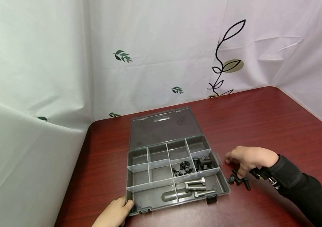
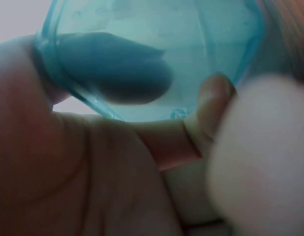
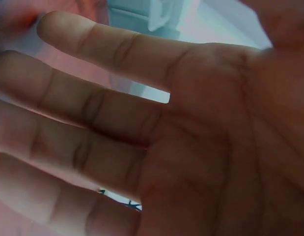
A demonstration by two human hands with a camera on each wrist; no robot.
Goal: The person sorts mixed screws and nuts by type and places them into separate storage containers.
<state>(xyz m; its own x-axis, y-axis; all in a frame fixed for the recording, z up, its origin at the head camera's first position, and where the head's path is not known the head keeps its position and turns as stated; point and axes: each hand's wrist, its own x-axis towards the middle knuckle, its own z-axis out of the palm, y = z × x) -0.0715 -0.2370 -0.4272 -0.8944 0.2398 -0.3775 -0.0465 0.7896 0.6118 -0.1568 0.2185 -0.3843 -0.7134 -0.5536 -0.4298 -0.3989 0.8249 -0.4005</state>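
Observation:
A grey translucent compartment box [image 1: 161,174] lies on the table with its lid [image 1: 165,126] folded back. At its near left corner my left hand [image 1: 115,212] grips the wall, thumb inside. The left wrist view shows that thumb through the clear plastic [image 2: 191,29], fingers [image 2: 171,142] bent below. Right of the box, my right hand [image 1: 251,157] reaches down over several loose black bolts [image 1: 247,183]. Its fingers [image 3: 107,108] are spread, nothing held between them in the right wrist view. Black bolts [image 1: 204,162], black nuts [image 1: 187,168] and silver bolts [image 1: 195,186] sit in separate compartments.
The dark red table [image 1: 263,123] extends behind and to the right of the box. White patterned fabric [image 1: 155,63] hangs along the back and sides. A black latch [image 1: 211,199] juts from the box's near edge.

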